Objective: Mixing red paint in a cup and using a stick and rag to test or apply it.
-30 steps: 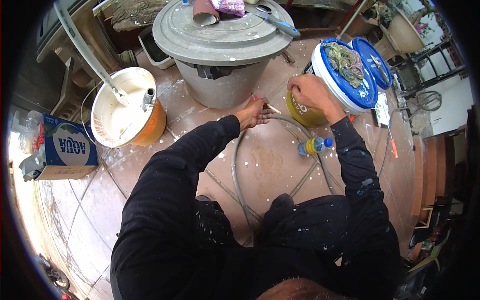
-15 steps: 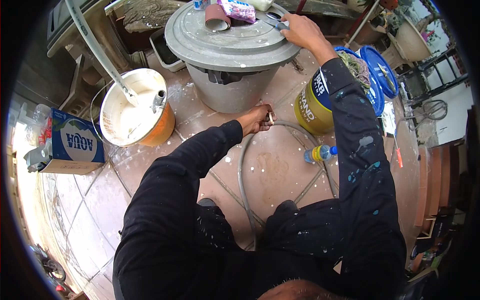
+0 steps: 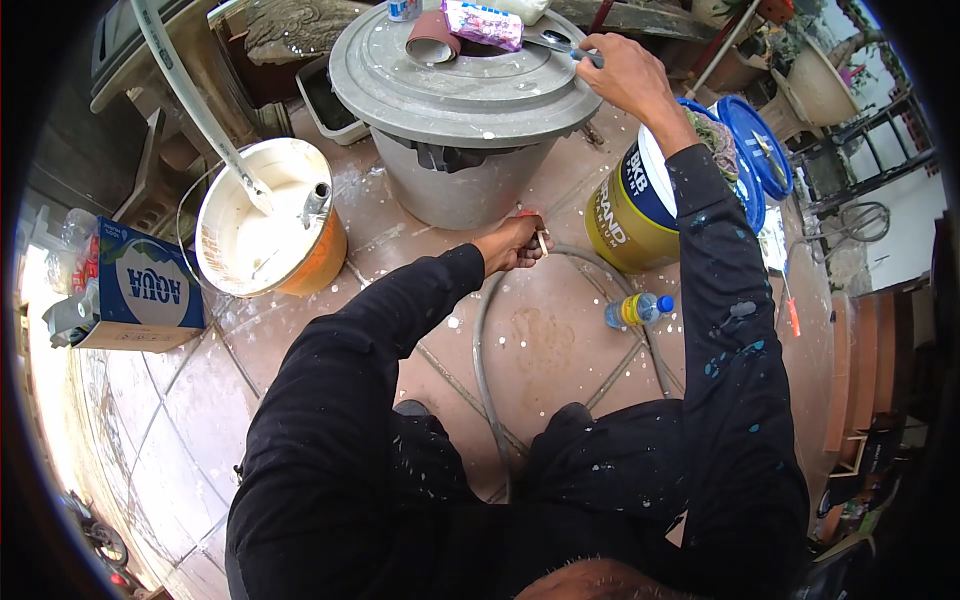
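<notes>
Right hand (image 3: 630,75): far side, right of centre; fingers pinched narrow around the handle end of a blue-handled tool (image 3: 592,59)
Tool: at the far right of the bin lid (image 3: 480,100), dark metal end pointing left beside a purple packet (image 3: 485,24); can't tell if it's lifted or resting
Left hand (image 3: 515,245): near side of the bin, fingers curled in a narrow grip on a thin pale stick (image 3: 543,242); full stick length hidden by the hand
Grey bin (image 3: 455,190): upright, lid on; brown roll (image 3: 432,47) left of the packet on top
Hose (image 3: 481,345): grey, looped on the tiled floor (image 3: 545,375), runs just nearer than the left hand
Bottle (image 3: 632,310): blue cap, yellow label, on the floor near the hose's right side; standing or lying, can't tell
Olive bucket (image 3: 625,225): right of the bin, partly behind the right sleeve (image 3: 740,330); crumpled cloth (image 3: 718,140) on top
Orange bucket (image 3: 322,262): left of the bin, white stuff inside, long pole (image 3: 195,100) leaning out toward far left
Box (image 3: 150,290): blue and white, left of the orange bucket
Sleeves: black, right one paint-spotted
</notes>
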{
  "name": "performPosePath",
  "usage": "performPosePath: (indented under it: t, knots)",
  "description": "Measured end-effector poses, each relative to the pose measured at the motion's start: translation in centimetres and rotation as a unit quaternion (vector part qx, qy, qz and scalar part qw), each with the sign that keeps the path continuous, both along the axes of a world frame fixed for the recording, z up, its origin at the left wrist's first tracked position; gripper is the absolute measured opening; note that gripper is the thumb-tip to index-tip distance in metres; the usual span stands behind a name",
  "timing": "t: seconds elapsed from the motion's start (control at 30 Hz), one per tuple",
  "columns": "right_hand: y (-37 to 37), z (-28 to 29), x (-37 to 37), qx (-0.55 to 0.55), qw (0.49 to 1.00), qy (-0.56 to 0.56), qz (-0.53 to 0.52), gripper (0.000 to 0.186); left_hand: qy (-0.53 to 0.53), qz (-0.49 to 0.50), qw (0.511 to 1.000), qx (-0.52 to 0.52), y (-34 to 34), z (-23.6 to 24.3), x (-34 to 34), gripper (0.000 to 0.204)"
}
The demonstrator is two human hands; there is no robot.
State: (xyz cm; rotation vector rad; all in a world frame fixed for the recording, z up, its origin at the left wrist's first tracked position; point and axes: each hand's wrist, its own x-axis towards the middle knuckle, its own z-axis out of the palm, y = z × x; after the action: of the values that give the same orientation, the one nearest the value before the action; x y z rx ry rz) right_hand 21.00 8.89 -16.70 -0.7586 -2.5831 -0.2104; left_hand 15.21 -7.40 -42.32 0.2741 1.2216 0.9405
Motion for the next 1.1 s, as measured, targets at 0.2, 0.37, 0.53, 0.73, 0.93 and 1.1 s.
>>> performPosePath:
  t: [0.2, 0.37, 0.53, 0.73, 0.93, 1.1]
  knots:
    - [-0.7, 1.9, 0.7, 0.054, 0.998, -0.01, -0.004, 0.04, -0.011, 0.004, 1.0, -0.008, 0.1, -0.5, 0.1, 0.017]
    - [-1.5, 4.8, 1.9, 0.062, 0.998, -0.025, -0.005, 0.039, -0.007, 0.006, 1.0, -0.011, 0.1, -0.6, 0.2, 0.02]
    - [-3.8, 6.6, 7.2, 0.062, 0.996, 0.056, 0.013, 0.036, 0.028, 0.003, 0.999, -0.016, -0.5, -0.4, 0.0, 0.025]
    - [-7.8, -1.0, 15.1, -0.269, 0.935, 0.233, 0.003, 0.031, 0.132, -0.099, 0.986, 0.003, -4.0, 0.1, -0.3, 0.028]
    - [-10.2, -12.0, 18.8, -0.447, 0.845, 0.286, -0.066, 0.028, 0.207, -0.106, 0.972, 0.04, -7.6, 0.1, 0.2, 0.033]
    - [-12.2, -18.1, 19.5, -0.52, 0.785, 0.322, -0.101, 0.026, 0.261, -0.083, 0.955, 0.115, -9.0, 0.1, 1.0, 0.033]
